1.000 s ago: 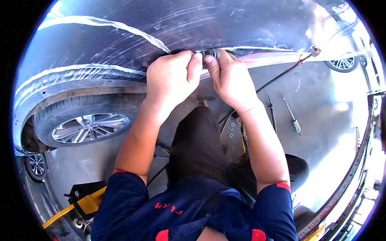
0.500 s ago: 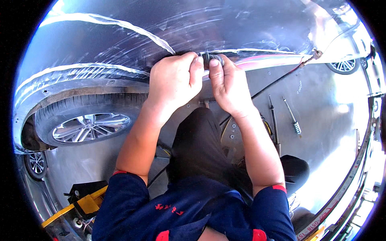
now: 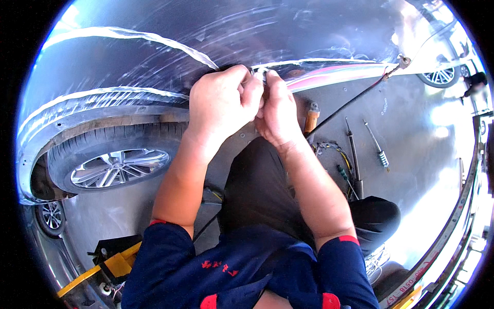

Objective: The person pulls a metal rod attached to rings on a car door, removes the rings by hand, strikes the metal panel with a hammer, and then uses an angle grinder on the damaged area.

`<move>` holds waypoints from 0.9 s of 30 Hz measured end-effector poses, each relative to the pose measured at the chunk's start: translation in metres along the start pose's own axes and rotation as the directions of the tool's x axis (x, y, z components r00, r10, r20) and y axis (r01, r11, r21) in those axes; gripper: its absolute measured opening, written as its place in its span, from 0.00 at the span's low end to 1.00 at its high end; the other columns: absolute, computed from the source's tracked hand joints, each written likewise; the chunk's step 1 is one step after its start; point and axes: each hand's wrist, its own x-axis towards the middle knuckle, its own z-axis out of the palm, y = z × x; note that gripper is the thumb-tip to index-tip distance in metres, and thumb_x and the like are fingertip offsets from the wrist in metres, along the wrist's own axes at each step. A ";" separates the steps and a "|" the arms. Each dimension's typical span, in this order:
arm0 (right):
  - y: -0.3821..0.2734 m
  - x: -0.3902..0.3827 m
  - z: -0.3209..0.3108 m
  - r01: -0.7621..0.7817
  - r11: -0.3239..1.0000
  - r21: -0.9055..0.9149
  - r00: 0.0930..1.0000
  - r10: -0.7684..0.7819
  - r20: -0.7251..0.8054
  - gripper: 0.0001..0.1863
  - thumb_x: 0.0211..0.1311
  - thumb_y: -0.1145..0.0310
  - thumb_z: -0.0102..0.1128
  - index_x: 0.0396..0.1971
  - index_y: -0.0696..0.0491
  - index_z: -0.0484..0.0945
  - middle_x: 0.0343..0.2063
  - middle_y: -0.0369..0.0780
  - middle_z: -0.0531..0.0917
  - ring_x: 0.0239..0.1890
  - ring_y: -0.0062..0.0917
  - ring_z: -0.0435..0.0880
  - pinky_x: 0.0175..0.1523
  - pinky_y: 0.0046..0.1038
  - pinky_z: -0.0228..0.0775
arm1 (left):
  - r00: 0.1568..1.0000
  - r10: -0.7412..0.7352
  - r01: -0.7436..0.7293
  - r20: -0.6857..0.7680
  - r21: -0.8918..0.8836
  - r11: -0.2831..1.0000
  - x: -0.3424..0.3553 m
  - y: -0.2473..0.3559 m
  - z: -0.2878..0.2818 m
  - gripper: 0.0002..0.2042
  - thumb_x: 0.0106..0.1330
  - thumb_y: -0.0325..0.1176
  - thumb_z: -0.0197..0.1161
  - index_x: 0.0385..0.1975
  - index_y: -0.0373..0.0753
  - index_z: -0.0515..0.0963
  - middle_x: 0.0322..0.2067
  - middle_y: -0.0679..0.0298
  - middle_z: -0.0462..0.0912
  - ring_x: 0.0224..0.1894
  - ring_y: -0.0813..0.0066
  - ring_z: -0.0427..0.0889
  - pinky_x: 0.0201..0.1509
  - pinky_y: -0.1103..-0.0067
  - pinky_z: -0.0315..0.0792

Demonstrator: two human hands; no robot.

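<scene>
My left hand [image 3: 221, 103] is closed at the lower edge of a dark, scuffed car panel [image 3: 288, 31] marked with white streaks [image 3: 139, 33]. My right hand [image 3: 278, 108] is closed right beside it, thumb raised near a small pale, shiny piece [image 3: 261, 72] between the two hands. What that piece is, and what lies inside my fingers, is mostly hidden. A pinkish strip [image 3: 319, 77] runs along the panel edge to the right of my hands.
A wheel [image 3: 118, 166] sits under the arch at left. A long rod [image 3: 355, 100] slants to a clamp [image 3: 404, 62]. On the floor lie an orange-handled tool [image 3: 311, 118], thin rods [image 3: 382, 154] and cables [image 3: 375, 262]. A yellow frame [image 3: 117, 263] stands lower left.
My right hand has turned and shifted toward my left, its fingers lower. The dark ringed piece seen between my thumbs earlier is now covered; a pale piece shows there instead.
</scene>
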 end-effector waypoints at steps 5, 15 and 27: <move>0.006 0.004 -0.034 -0.012 1.000 0.029 0.989 0.008 0.150 0.24 0.82 0.53 0.41 0.29 0.53 0.74 0.17 0.35 0.71 0.16 0.21 0.67 0.25 0.27 0.70 | 0.982 -0.187 0.187 -0.024 0.016 0.982 0.005 0.015 0.008 0.16 0.69 0.38 0.67 0.21 0.35 0.79 0.15 0.51 0.76 0.16 0.53 0.78 0.24 0.67 0.72; 0.000 -0.031 -0.105 -0.132 0.987 -0.096 0.990 0.135 0.034 0.23 0.79 0.53 0.49 0.33 0.58 0.80 0.18 0.37 0.77 0.17 0.21 0.69 0.27 0.28 0.73 | 0.879 -0.478 0.408 -0.009 -0.505 0.760 -0.015 0.022 0.045 0.17 0.80 0.36 0.56 0.28 0.32 0.78 0.17 0.67 0.77 0.18 0.79 0.77 0.25 0.77 0.73; 0.000 -0.049 -0.176 -0.204 0.896 -0.395 0.873 0.349 0.341 0.25 0.80 0.45 0.48 0.42 0.55 0.80 0.26 0.36 0.82 0.22 0.17 0.76 0.28 0.21 0.70 | 0.922 -0.144 0.308 0.359 -0.454 0.836 -0.090 0.034 0.102 0.16 0.76 0.31 0.58 0.21 0.35 0.73 0.17 0.61 0.81 0.19 0.68 0.82 0.26 0.72 0.73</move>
